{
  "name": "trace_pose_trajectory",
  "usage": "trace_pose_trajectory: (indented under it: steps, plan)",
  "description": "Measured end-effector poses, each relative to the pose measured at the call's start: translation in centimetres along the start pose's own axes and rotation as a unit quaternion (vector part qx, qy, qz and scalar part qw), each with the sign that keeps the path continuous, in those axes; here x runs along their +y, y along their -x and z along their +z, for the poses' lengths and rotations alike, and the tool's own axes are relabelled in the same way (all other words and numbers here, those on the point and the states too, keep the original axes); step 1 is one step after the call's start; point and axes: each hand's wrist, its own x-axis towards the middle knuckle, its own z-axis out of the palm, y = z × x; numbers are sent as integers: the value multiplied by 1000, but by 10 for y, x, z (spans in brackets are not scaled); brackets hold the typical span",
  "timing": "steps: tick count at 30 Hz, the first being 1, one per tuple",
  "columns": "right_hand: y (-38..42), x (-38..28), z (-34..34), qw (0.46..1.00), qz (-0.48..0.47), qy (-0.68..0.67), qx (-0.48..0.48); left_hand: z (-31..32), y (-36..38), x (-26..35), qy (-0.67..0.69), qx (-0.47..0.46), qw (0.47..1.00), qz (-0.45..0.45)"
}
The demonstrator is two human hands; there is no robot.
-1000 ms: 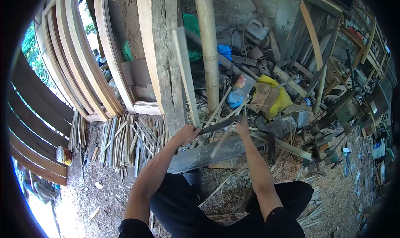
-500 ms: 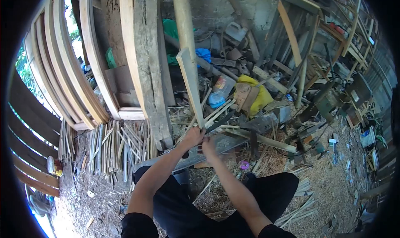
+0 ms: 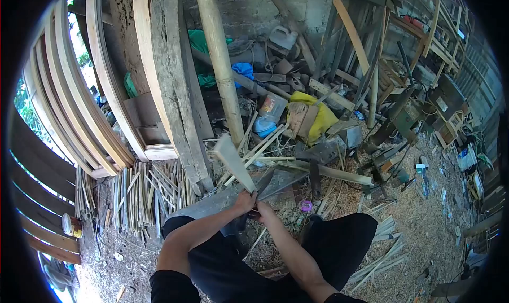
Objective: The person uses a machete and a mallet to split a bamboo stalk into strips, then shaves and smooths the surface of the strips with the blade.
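Note:
My left hand [image 3: 245, 202] is closed around the lower end of a pale flat strip of wood [image 3: 234, 162], which tilts up and away to the left. Just beside it, my right hand [image 3: 263, 212] is closed on a knife with a long dark blade [image 3: 263, 180]; the handle is hidden in the fingers. The blade rises close along the right side of the strip's lower end. Both hands are near each other in front of my knees, over the near edge of a grey plank [image 3: 283, 182].
Split sticks [image 3: 135, 199] lie in a pile to the left beside a weathered post [image 3: 177, 85]. A bamboo pole [image 3: 220, 64] stands ahead. Behind the plank are a yellow bag [image 3: 323, 124], a clear plastic container [image 3: 272, 108] and wood scraps. Shavings cover the ground.
The wooden strip has tipped and now looks shorter, its upper end lower in view. Both hands have come down slightly toward me, and the blade points more steeply upward. The view has shifted.

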Motion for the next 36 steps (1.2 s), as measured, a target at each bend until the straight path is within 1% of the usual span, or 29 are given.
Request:
trace_pose_trajectory:
  steps: [2, 3, 5, 6, 7, 8, 9, 10, 11, 12, 13, 14, 15, 17, 19, 20, 22, 23, 24, 25, 26, 27, 28, 29, 30, 32, 34, 35, 36]
  plan:
    - [-4, 5, -5, 998, -32, 24, -38, 4, 0, -3, -25, 11, 1000, 6]
    - [-7, 8, -6, 998, -29, 26, -39, 5, -3, -4, -42, 5, 999, -2]
    - [-9, 11, -4, 997, -62, 37, 8, -6, -6, 2, -61, 0, 998, -12]
    - [-13, 13, -5, 998, -59, 37, 7, -15, -7, 6, -54, 32, 998, 22]
    - [-17, 16, -8, 997, -62, -32, 44, -19, -11, 5, -47, 64, 995, 56]
    - [-21, 18, -13, 989, -65, -100, 83, -22, -17, 1, -46, 63, 995, 53]
    - [-23, 20, -22, 989, -63, -100, 84, -27, -24, -2, -3, 93, 995, 35]
    - [-5, 14, -23, 988, -71, -35, 130, -28, -31, -5, 42, 123, 991, 15]
    - [11, 9, -25, 981, -77, 30, 175, -39, -32, 5, 44, 122, 992, 12]
    - [19, 5, -28, 978, -103, 45, 174, -60, -27, 25, 86, 109, 990, 3]
    - [18, 6, -31, 978, -100, 46, 175, -75, -29, 36, 127, 98, 987, -5]
    - [15, 9, -34, 970, -138, 62, 188, -80, -36, 36, 127, 98, 987, -9]
    - [12, 12, -37, 961, -176, 79, 200, -85, -41, 35, 130, 105, 986, -31]
    - [-1, 6, -42, 918, -291, 178, 201, -96, -51, 35, 134, 114, 983, -60]
    - [-12, -24, -38, 854, -413, 250, 193, -112, -56, 40, 28, 175, 983, -40]
    - [-9, -49, -29, 816, -471, 283, 179, -120, -61, 39, 32, 174, 983, -46]
    - [9, -105, 6, 808, -512, 255, 141, -136, -72, 38, 136, 185, 973, 19]
    - [21, -133, 29, 814, -521, 224, 125, -143, -76, 42, 139, 185, 973, 14]
    - [30, -164, 47, 789, -568, 215, 94, -154, -77, 47, 142, 208, 966, 57]
    - [39, -192, 71, 816, -561, 129, 42, -165, -76, 52, 143, 230, 957, 99]
    - [41, -221, 81, 806, -564, 174, 49, -178, -74, 61, 143, 232, 958, 92]
    - [42, -247, 86, 794, -564, 218, 56, -191, -72, 74, 193, 232, 950, 83]
    - [45, -265, 95, 806, -553, 200, 63, -199, -69, 82, 242, 231, 940, 74]
    - [43, -276, 101, 817, -543, 180, 71, -205, -68, 83, 240, 233, 940, 69]
    - [35, -276, 103, 819, -540, 182, 67, -211, -69, 83, 232, 234, 941, 76]
    - [20, -265, 99, 803, -572, 153, 68, -218, -68, 83, 223, 236, 943, 76]
    - [-37, -224, 63, 794, -583, 138, 98, -224, -71, 87, 163, 248, 953, 61]
    - [-81, -190, 38, 700, -669, 178, 177, -227, -74, 88, 159, 257, 951, 62]
    - [-141, -144, -13, 699, -663, 191, 188, -228, -74, 90, 148, 251, 955, 54]
